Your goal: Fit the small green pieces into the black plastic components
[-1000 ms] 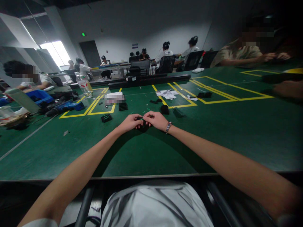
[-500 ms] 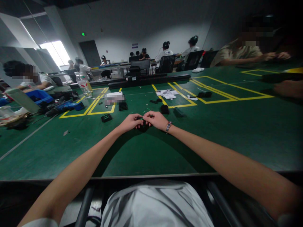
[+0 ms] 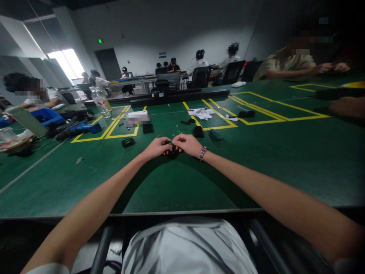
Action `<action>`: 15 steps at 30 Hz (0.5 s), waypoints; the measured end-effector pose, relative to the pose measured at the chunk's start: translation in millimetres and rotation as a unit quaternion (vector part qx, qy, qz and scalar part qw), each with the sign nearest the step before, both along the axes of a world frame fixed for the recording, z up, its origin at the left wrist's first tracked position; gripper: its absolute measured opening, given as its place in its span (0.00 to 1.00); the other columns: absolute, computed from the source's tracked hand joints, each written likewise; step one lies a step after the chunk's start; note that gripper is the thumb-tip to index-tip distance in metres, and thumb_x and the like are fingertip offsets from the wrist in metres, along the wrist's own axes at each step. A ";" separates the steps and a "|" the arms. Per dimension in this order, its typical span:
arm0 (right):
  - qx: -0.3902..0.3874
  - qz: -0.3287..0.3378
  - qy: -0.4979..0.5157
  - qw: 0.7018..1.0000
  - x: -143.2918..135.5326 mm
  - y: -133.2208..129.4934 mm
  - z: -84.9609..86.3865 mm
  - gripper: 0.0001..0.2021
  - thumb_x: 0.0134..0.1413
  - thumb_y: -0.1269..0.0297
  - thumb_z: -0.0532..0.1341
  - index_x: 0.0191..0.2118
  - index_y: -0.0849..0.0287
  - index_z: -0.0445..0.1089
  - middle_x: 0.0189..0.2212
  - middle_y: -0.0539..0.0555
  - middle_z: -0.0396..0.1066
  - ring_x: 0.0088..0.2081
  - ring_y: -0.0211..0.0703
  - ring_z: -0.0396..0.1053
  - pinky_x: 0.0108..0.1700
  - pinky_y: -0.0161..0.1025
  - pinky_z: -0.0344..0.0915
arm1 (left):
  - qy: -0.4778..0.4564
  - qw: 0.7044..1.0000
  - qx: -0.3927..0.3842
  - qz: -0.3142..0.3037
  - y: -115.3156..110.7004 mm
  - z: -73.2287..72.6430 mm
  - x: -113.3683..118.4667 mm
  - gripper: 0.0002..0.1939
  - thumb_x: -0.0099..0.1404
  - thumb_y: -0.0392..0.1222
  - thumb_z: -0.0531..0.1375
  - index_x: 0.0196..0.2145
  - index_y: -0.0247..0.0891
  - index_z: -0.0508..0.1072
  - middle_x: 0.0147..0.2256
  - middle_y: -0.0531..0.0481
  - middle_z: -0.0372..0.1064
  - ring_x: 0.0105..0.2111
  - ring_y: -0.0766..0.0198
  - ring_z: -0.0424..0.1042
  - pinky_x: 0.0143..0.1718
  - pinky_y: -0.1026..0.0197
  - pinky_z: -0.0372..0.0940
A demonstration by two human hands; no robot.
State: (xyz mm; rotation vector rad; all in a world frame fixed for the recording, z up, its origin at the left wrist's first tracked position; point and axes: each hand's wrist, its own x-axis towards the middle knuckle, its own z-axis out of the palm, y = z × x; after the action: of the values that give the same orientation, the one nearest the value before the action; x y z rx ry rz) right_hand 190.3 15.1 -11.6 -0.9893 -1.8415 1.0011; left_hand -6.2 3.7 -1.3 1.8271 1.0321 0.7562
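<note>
**Left hand [image 3: 158,147] and right hand [image 3: 186,144] meet at one small dark piece [image 3: 172,151]**

The piece sits between the two hands, well in from the near edge of the counter [image 3: 159,186]. Both hands have their fingers pinched together on it, thumbs and fingertips meeting, probably so that one steadies it while the other does fine work. The fingers hide most of it, so its shape cannot be told.

Counted around the hands: one black block with green strips [image 3: 128,142], to the left and nearer the near edge than the others; two black blocks, a ribbed one [image 3: 148,128] farther toward the far edge and a dark one [image 3: 198,132] just beyond the right hand. All three seem placed for easy reach. Tiny green bits [image 3: 177,134] lie just past the fingertips, too small to count.
</note>
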 end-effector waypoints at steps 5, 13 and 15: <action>0.000 0.005 0.001 1.000 0.4 0.6 -0.6 0.09 0.58 0.61 0.63 0.35 0.63 0.73 0.26 0.56 0.75 0.25 0.37 0.71 0.25 0.32 0.69 | -0.004 1.000 -0.001 -0.002 1.5 -1.7 -0.3 0.16 0.62 0.41 0.60 0.46 0.30 0.72 0.32 0.47 0.73 0.24 0.71 0.69 0.24 0.69 0.63; 0.007 0.005 0.000 1.000 1.3 2.2 -2.2 0.10 0.58 0.59 0.64 0.35 0.63 0.73 0.25 0.55 0.74 0.24 0.37 0.71 0.25 0.32 0.69 | -0.003 1.000 -0.003 0.000 0.9 -0.9 -0.4 0.16 0.62 0.42 0.60 0.46 0.31 0.72 0.32 0.47 0.73 0.25 0.70 0.70 0.23 0.69 0.62; 0.005 0.003 -0.002 1.000 1.3 1.4 -1.7 0.10 0.58 0.59 0.64 0.36 0.63 0.74 0.25 0.55 0.74 0.24 0.37 0.71 0.25 0.32 0.69 | -0.003 1.000 -0.002 0.000 -0.2 -0.1 -0.1 0.15 0.62 0.42 0.60 0.45 0.31 0.72 0.32 0.47 0.73 0.25 0.70 0.69 0.23 0.69 0.62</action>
State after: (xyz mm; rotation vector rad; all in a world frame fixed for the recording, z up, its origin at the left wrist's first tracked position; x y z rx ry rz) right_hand 191.6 16.4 -13.3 -0.9798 -1.8520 0.9943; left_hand -6.3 3.5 -1.4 1.8205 1.0280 0.7585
